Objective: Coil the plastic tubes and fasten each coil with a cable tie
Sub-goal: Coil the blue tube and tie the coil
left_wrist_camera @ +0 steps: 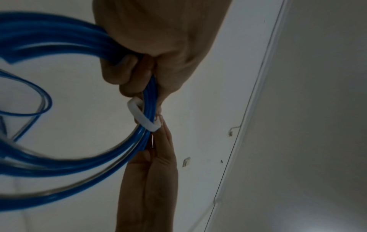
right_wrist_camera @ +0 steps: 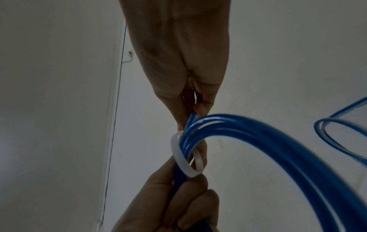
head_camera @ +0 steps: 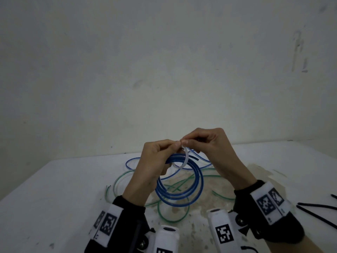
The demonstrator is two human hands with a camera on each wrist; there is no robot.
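Your left hand (head_camera: pixel 155 161), raised above the table (head_camera: pixel 54 189), grips the blue tube coil (head_camera: pixel 182 196) in curled fingers. White cable tie (head_camera: pixel 184 159) loops the coil. Your right hand (head_camera: pixel 215 150) pinches the tie's end at the top.

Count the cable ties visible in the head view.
4: one white cable tie looped around the blue coil; three black cable ties at the table's right edge. More may lie out of frame.
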